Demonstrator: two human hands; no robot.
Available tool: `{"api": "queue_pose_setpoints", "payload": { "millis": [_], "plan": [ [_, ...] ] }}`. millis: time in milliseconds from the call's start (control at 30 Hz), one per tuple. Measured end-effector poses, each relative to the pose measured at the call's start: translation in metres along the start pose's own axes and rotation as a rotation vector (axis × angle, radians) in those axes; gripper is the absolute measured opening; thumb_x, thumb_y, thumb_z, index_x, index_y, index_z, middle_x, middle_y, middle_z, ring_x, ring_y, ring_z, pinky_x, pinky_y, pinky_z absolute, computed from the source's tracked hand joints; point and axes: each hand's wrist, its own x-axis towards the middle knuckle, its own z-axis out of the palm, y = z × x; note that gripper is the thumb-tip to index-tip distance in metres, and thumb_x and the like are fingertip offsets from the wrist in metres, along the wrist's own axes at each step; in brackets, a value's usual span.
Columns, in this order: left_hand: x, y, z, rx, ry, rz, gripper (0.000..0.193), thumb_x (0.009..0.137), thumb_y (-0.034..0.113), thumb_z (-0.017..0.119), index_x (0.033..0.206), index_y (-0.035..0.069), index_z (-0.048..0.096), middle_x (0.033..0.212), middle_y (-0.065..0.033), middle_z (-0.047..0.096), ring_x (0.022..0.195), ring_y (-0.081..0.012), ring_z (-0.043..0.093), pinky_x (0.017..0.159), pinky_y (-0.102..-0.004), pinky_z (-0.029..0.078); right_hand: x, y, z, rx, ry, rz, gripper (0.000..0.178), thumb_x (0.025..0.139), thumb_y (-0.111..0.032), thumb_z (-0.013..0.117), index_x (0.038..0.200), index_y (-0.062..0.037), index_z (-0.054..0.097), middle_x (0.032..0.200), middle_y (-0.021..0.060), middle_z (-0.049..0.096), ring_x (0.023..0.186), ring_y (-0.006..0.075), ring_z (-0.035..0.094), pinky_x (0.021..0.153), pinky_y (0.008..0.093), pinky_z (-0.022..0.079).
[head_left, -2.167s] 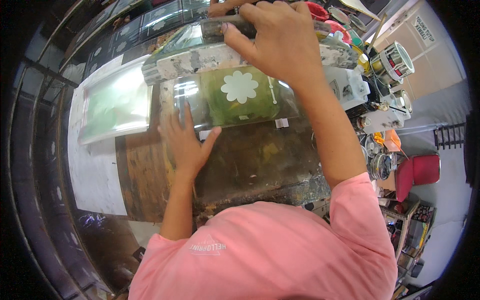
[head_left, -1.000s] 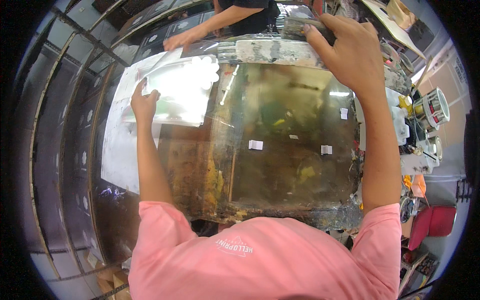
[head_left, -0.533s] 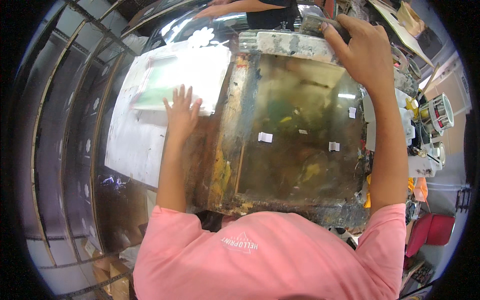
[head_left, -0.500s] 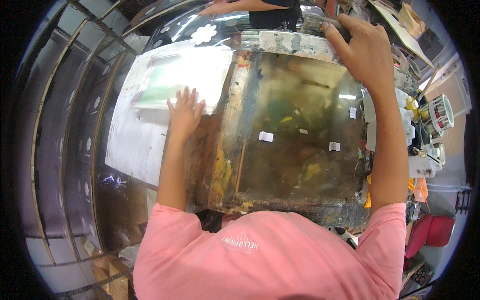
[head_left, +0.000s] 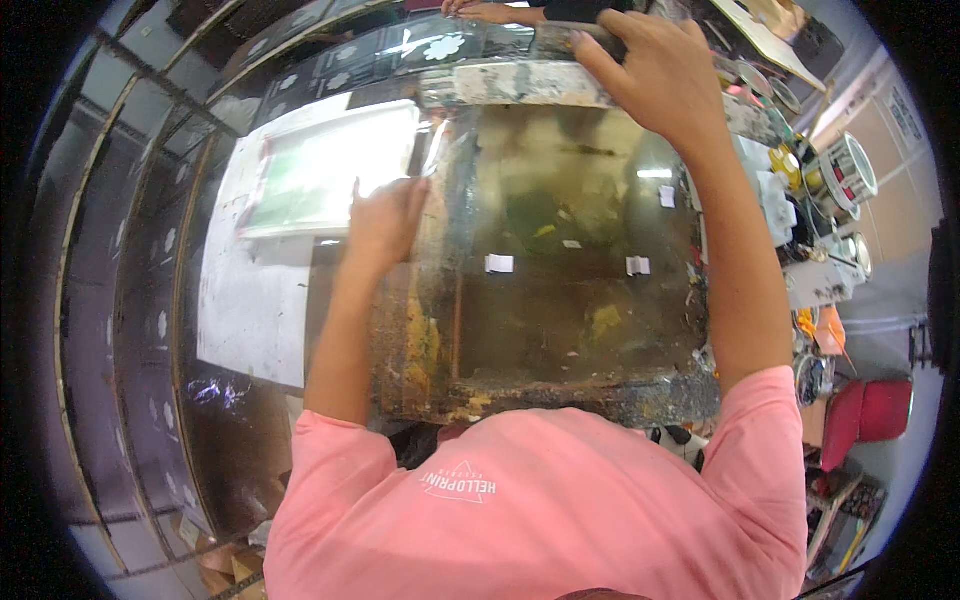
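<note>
Both of my arms reach over a paint-stained printing table point(head_left: 412, 345). My left hand point(head_left: 388, 222) is at the lower right corner of a stack of glossy white and green sheets point(head_left: 300, 195). Motion smears its fingers, so whether they grip a sheet is unclear. Farther off on the right, my right hand point(head_left: 660, 80) is closed round a grey, stained bar that looks like a squeegee point(head_left: 560, 42), its thumb on the near side. Between my arms lies a glossy brownish panel point(head_left: 560, 320) bearing several small white paper tabs.
A paint-spattered beam point(head_left: 530, 82) crosses the panel's far edge. White paper point(head_left: 250, 320) lies beneath the sheets. Cans point(head_left: 840, 172) and bottles crowd the right side; a red chair point(head_left: 865, 415) stands beyond. Racks point(head_left: 180, 330) line the left. Another person's hand point(head_left: 490, 12) shows at the top.
My left hand, spread flat on the sheets before, has shifted to their right corner with its fingers drawn in. My right hand has moved left with the bar. The whole view has shifted slightly.
</note>
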Motion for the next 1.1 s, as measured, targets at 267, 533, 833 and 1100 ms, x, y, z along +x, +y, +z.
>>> {"api": "queue_pose_setpoints", "payload": {
  "millis": [267, 533, 833, 1100],
  "plan": [
    [-0.011, 0.149, 0.117, -0.107, -0.023, 0.362, 0.100, 0.089, 0.083, 0.051, 0.147, 0.003, 0.057, 0.151, -0.0298, 0.051, 0.144, -0.0450, 0.045, 0.125, -0.0643, 0.015, 0.004, -0.004, -0.005, 0.070, 0.013, 0.036, 0.040, 0.089, -0.041, 0.063, 0.084, -0.0032, 0.074, 0.080, 0.0176, 0.072, 0.079, 0.0358, 0.070, 0.079, 0.0495, 0.047],
    [-0.016, 0.215, 0.145, -0.165, -0.077, 0.410, 0.123, 0.073, 0.095, 0.056, 0.155, 0.002, 0.049, 0.163, -0.0289, 0.036, 0.155, -0.0458, 0.028, 0.120, -0.0762, -0.005, 0.009, 0.004, -0.001, 0.062, 0.002, 0.037, 0.049, 0.091, -0.044, 0.058, 0.071, 0.0004, 0.068, 0.070, 0.0199, 0.068, 0.071, 0.0371, 0.069, 0.079, 0.0482, 0.047],
    [-0.016, 0.218, 0.145, -0.198, -0.041, 0.464, 0.121, 0.072, 0.095, 0.056, 0.151, 0.003, 0.054, 0.160, -0.0254, 0.042, 0.151, -0.0458, 0.034, 0.119, -0.0777, -0.005, 0.014, 0.006, 0.003, 0.094, 0.015, 0.042, 0.053, 0.091, -0.045, 0.057, 0.067, 0.0008, 0.069, 0.069, 0.0196, 0.068, 0.070, 0.0363, 0.069, 0.076, 0.0485, 0.049],
    [-0.019, 0.216, 0.145, -0.198, -0.031, 0.502, 0.118, 0.073, 0.094, 0.055, 0.149, 0.003, 0.056, 0.156, -0.0232, 0.047, 0.147, -0.0449, 0.039, 0.120, -0.0780, -0.005, 0.010, 0.002, 0.000, 0.078, 0.009, 0.030, 0.050, 0.091, -0.044, 0.057, 0.071, -0.0003, 0.069, 0.070, 0.0192, 0.068, 0.072, 0.0361, 0.069, 0.075, 0.0491, 0.048]
  ]
}}
